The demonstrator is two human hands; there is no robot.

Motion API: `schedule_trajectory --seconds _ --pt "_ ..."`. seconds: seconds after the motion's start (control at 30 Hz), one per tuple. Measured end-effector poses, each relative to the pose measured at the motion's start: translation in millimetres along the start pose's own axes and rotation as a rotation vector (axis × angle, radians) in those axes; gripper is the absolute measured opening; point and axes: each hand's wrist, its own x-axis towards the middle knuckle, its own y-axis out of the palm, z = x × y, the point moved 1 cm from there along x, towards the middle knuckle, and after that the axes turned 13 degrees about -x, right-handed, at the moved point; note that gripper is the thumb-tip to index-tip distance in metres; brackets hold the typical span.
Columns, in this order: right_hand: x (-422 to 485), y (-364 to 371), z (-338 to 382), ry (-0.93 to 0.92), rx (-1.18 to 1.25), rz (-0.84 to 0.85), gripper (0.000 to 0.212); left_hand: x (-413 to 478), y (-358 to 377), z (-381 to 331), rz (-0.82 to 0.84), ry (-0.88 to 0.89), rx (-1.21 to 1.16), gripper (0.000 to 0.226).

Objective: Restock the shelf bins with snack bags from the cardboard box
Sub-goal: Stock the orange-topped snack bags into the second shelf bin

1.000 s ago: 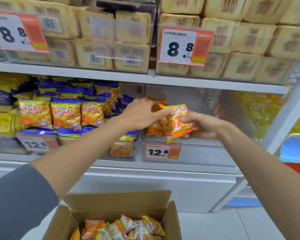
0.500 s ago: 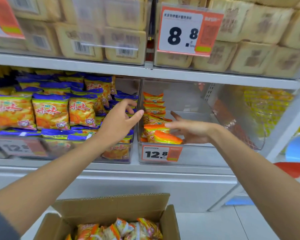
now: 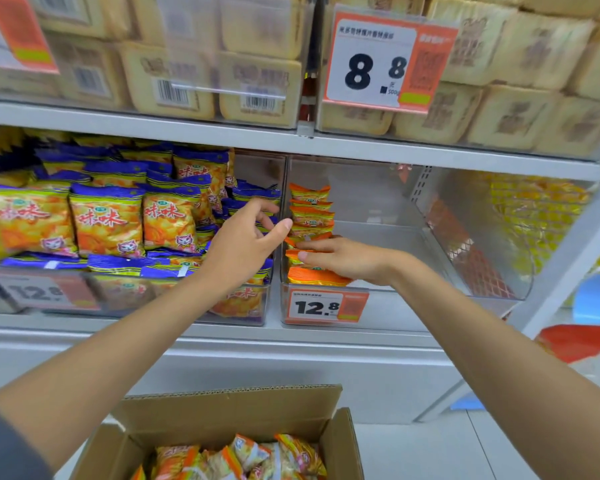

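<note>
The left hand [image 3: 243, 244] hovers released, fingers loose, just outside the bin [image 3: 388, 244]. The orange snack bags [image 3: 310, 216] are stacked along its left wall, and the right hand [image 3: 350, 261] lies flat on them, grasping nothing. This looks like settling the row; next comes a reach down to the cardboard box [image 3: 243, 410] for more.

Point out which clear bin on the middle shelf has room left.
The bin with the legible 12.8 tag: just one row of orange bags along its left wall. The neighbouring bin is crammed with purple-topped bags.

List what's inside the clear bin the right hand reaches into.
Orange snack bags line its left side; the rest looks bare. The right hand covers parts of the front ones.
</note>
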Motion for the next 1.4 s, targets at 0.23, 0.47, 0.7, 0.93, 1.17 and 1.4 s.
schedule_trajectory --seconds 0.23,0.47,0.7,0.93,1.17,1.4 --pt "-8 -7 -21 0.022 0.116 0.053 0.086 -1 -1 -1 0.002 -0.004 -0.002 0.036" --pt "-2 -3 -16 0.023 0.120 -0.005 0.085 -1 0 -3 -0.008 -0.002 0.002 0.037" --pt "-50 -3 -4 -0.044 -0.226 -0.618 0.045 -19 -11 -23 -0.031 0.041 0.053 0.028" --pt "-93 89 27 -0.168 -0.159 -0.660 0.010 -105 -21 -5 0.141 -0.094 0.009 0.018" --pt "-62 242 -15 -0.002 -0.063 -0.039 0.018 -214 -50 97 0.284 -0.490 0.068 0.017" --pt "-11 354 -41 0.092 0.063 0.116 0.049 -259 -64 149 0.319 -0.697 0.077 0.012"
